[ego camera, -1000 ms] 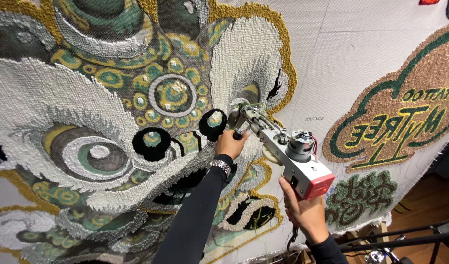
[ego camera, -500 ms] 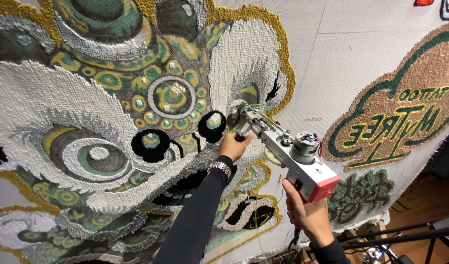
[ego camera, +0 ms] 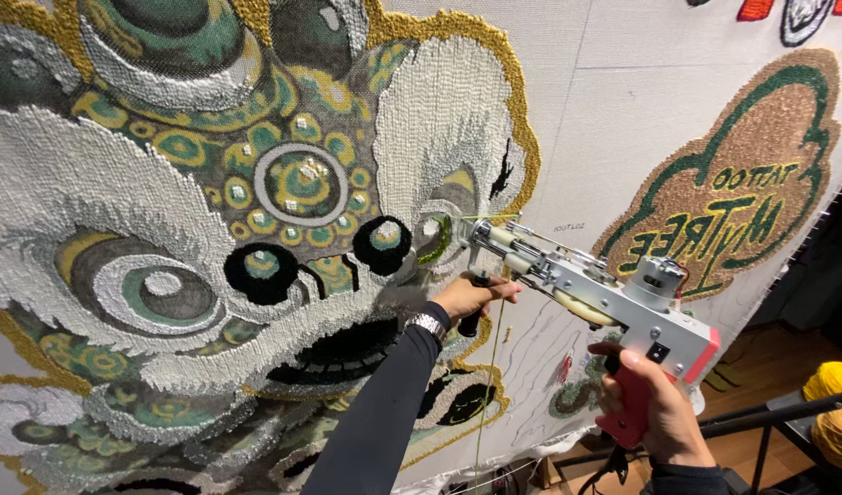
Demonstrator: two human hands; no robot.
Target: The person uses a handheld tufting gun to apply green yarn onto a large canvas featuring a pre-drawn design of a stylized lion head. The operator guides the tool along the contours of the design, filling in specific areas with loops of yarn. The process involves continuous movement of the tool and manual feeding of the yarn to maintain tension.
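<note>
A silver tufting gun (ego camera: 595, 289) with a red rear end points its tip at a large stretched cloth (ego camera: 586, 110). The cloth carries a tufted lion-dance face (ego camera: 256, 211) in white, green, gold and black. My left hand (ego camera: 471, 298) grips the gun's black front handle just below the tip. My right hand (ego camera: 655, 408) holds the red rear grip at the lower right. A thin green yarn (ego camera: 485, 367) runs down from the gun. The tip touches a green patch beside the white cheek area.
A second tufted patch (ego camera: 733, 174), brown with green outline and mirrored lettering, sits on the cloth at the right. A yellow yarn ball (ego camera: 834, 412) lies at the far right behind a black metal bar (ego camera: 779, 412). Wooden floor shows below.
The view has shifted, so the gun and both hands sit lower and further right. The gun's tip has stayed at about the same spot on the lion's cheek.
</note>
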